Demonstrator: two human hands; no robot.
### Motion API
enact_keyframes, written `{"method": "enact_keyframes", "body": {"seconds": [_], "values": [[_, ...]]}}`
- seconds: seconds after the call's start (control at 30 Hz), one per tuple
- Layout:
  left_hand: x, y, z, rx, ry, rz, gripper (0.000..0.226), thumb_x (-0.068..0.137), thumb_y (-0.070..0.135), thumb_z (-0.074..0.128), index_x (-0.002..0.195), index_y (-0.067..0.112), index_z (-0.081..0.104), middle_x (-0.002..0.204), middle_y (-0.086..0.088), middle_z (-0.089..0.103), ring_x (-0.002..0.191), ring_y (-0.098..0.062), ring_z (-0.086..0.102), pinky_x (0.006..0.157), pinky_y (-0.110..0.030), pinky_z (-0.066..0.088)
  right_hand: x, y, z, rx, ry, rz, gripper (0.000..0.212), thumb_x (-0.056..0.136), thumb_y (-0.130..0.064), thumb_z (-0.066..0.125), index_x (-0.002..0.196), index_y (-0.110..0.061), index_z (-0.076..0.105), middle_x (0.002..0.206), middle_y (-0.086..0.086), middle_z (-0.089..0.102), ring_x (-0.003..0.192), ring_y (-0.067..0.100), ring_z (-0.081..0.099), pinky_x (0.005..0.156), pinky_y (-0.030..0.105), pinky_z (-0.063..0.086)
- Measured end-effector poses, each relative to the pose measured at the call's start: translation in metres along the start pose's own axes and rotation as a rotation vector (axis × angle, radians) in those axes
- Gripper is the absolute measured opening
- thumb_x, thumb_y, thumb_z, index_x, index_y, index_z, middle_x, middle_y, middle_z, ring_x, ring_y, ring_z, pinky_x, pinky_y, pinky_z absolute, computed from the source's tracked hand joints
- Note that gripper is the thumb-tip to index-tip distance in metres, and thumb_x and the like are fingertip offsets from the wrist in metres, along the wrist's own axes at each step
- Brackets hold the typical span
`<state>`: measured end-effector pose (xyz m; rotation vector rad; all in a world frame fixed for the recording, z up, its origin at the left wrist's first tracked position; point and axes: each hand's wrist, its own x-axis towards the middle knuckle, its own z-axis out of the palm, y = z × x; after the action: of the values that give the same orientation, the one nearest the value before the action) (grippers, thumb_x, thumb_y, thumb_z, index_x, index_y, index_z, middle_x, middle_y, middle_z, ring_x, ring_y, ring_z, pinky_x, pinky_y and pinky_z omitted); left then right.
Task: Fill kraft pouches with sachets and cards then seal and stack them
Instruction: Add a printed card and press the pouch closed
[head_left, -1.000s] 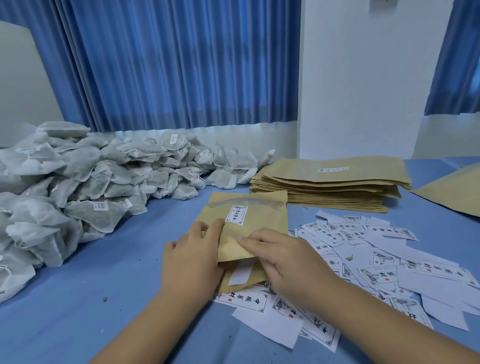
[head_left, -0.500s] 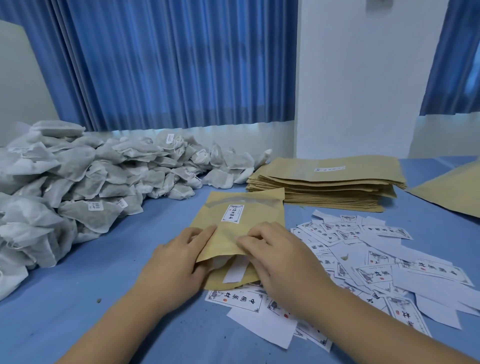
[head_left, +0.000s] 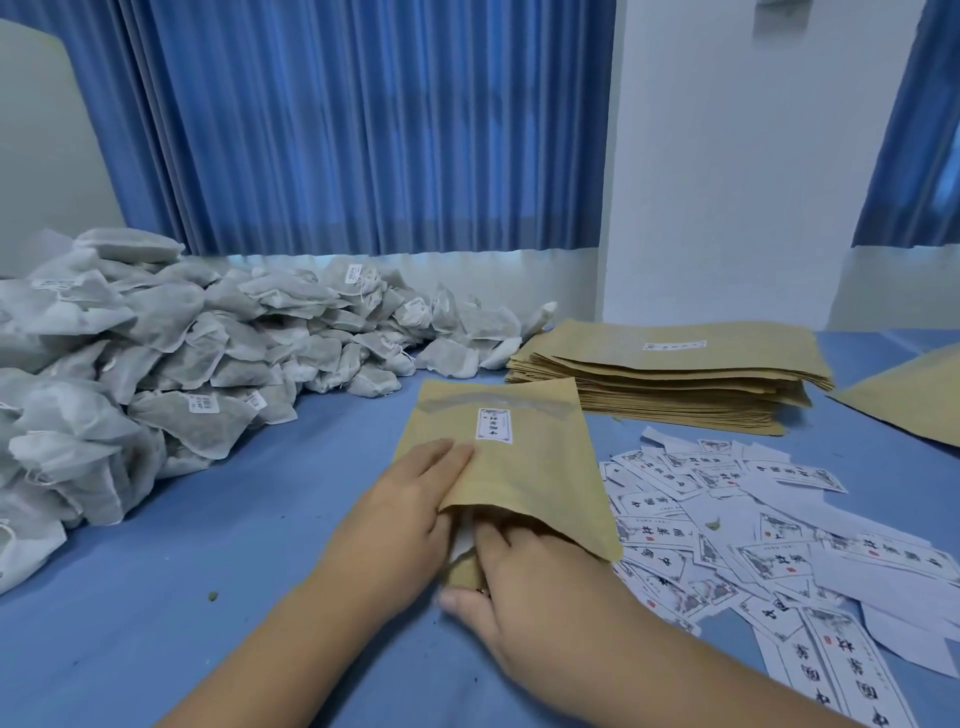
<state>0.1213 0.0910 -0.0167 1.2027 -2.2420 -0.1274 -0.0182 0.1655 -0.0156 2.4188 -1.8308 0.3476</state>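
Pinch by left hand (head_left: 400, 519) on upper lip of kraft pouch (head_left: 519, 467), lifted to keep mouth open; right hand (head_left: 535, 597) fingers inside mouth, curl hidden, hold not determinable, likely seating a card; pouch flat on table (head_left: 260, 519) between sachets (head_left: 156, 364) and loose cards (head_left: 779, 519), both within reach

Blue table (head_left: 260, 519): sachets (head_left: 171, 364), pouch stack (head_left: 675, 384), cards (head_left: 779, 530).

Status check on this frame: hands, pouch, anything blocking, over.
Left hand pinches the kraft pouch top lip, mouth open. Right hand fingers inside the mouth, grip hidden. Nothing blocking.
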Motion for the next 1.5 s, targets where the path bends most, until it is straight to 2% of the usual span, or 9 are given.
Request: {"method": "enact_keyframes", "body": {"seconds": [0.27,0.67,0.73,0.83,0.93,1.1,1.23,1.3,1.5], "values": [[0.005,0.018,-0.005,-0.223,0.121,-0.101,0.063,0.089,-0.001,0.044,0.137,0.038,0.05,0.132,0.023,0.052,0.117,0.006,0.045,0.084,0.009,0.022,0.02,0.002,0.007,-0.003,-0.072,-0.032,0.04,0.1,-0.039,0.036,0.127,-0.011,0.044,0.121,0.016,0.051,0.104,0.033,0.055,0.077,0.035,0.04],[0.007,0.035,-0.012,0.034,0.178,-0.05,0.07,0.088,0.003,0.046,0.142,0.046,0.036,0.151,0.021,0.034,0.126,-0.014,0.048,0.09,-0.033,0.047,0.066,-0.004,0.002,-0.213,-0.027,0.118,0.065,0.097,-0.024,0.044,0.152,-0.009,0.012,0.157,0.018,0.015,0.143,0.036,0.016,0.116,0.048,0.009],[0.008,0.03,-0.019,0.045,0.208,-0.033,0.068,0.083,0.001,0.052,0.14,0.038,0.046,0.148,0.014,0.043,0.122,-0.02,0.054,0.085,-0.036,0.049,0.055,-0.009,-0.007,-0.153,0.028,0.093,0.047,0.095,-0.019,0.049,0.14,-0.009,0.037,0.141,0.018,0.042,0.126,0.034,0.044,0.093,0.04,0.041],[0.01,0.018,-0.025,0.14,0.183,-0.003,0.071,0.075,-0.006,0.056,0.137,0.029,0.052,0.145,0.005,0.048,0.117,-0.026,0.059,0.08,-0.036,0.048,0.023,-0.008,-0.023,-0.149,0.156,-0.107,0.021,0.08,-0.024,0.07,0.096,-0.014,0.061,0.095,0.008,0.06,0.08,0.023,0.06,0.046,0.025,0.026],[0.01,0.009,-0.029,0.153,0.085,0.093,0.067,0.078,-0.002,0.053,0.14,0.026,0.05,0.148,-0.002,0.045,0.122,-0.03,0.055,0.089,-0.038,0.047,-0.004,0.01,-0.025,-0.126,0.386,-0.263,0.028,0.058,-0.021,0.083,0.068,-0.018,0.058,0.069,0.001,0.052,0.057,0.019,0.051,0.041,0.027,0.035],[-0.008,0.002,-0.026,0.264,-0.102,0.307,0.058,0.068,-0.003,0.062,0.124,0.011,0.065,0.128,-0.014,0.062,0.105,-0.034,0.066,0.08,-0.042,0.056,-0.023,0.046,-0.022,-0.078,0.472,-0.15,0.041,0.057,-0.009,0.085,0.094,-0.011,0.067,0.09,0.008,0.062,0.068,0.027,0.059,0.053,0.035,0.051],[-0.019,-0.007,-0.013,0.411,-0.246,0.431,0.064,0.076,0.017,0.073,0.137,0.023,0.054,0.141,-0.005,0.052,0.128,-0.029,0.052,0.098,-0.039,0.049,-0.021,0.065,-0.012,-0.09,0.178,-0.227,0.03,0.09,-0.028,0.058,0.12,-0.025,0.057,0.126,-0.005,0.051,0.106,0.02,0.055,0.083,0.032,0.049],[-0.023,-0.013,-0.009,0.353,-0.334,0.351,0.055,0.099,0.051,0.038,0.148,0.042,0.016,0.159,0.011,0.013,0.149,-0.014,0.01,0.12,-0.026,0.01,-0.021,0.074,-0.002,-0.046,0.042,-0.27,0.032,0.101,-0.035,0.035,0.129,-0.028,0.049,0.132,-0.011,0.044,0.117,0.015,0.046,0.092,0.031,0.042],[-0.032,-0.02,-0.009,0.102,-0.531,0.218,0.054,0.089,0.061,0.012,0.142,0.055,0.002,0.15,0.035,-0.013,0.136,0.008,-0.03,0.109,-0.01,-0.017,-0.012,0.079,0.002,-0.103,-0.089,-0.27,0.039,0.103,-0.041,0.027,0.132,-0.027,0.049,0.135,-0.012,0.047,0.119,0.017,0.05,0.094,0.034,0.043]]}}
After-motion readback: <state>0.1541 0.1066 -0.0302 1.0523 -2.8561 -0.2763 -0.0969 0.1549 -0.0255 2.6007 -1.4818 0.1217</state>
